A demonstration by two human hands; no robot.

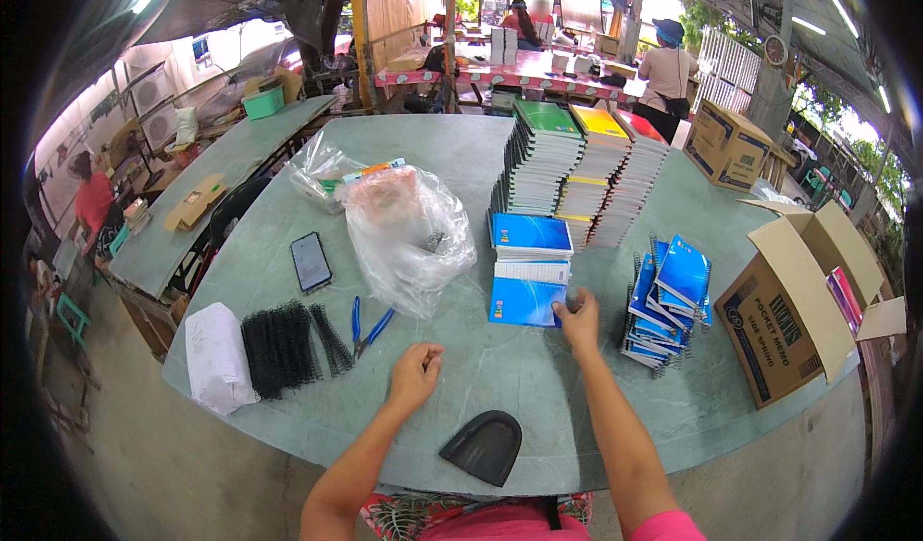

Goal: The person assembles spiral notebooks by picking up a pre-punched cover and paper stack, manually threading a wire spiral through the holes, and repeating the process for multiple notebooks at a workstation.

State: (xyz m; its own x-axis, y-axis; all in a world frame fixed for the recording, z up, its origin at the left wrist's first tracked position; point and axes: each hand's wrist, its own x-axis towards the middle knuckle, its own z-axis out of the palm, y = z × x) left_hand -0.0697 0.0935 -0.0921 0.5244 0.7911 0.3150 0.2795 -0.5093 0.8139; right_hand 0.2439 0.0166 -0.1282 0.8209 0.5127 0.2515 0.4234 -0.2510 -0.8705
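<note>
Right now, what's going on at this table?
A person is working at a grey-green table with small blue notebooks. The right hand touches the edge of a loose blue cover in front of a short notebook stack. The left hand rests loosely curled and empty on the table, near blue-handled pliers and black spiral coils.

An open brown cardboard box (784, 325) with dark blue print lies at my right on the table, and another (726, 144) stands beyond. A dark-screened black phone (311, 261) lies flat at my left, beside a crumpled clear plastic bag (409, 238).
</note>
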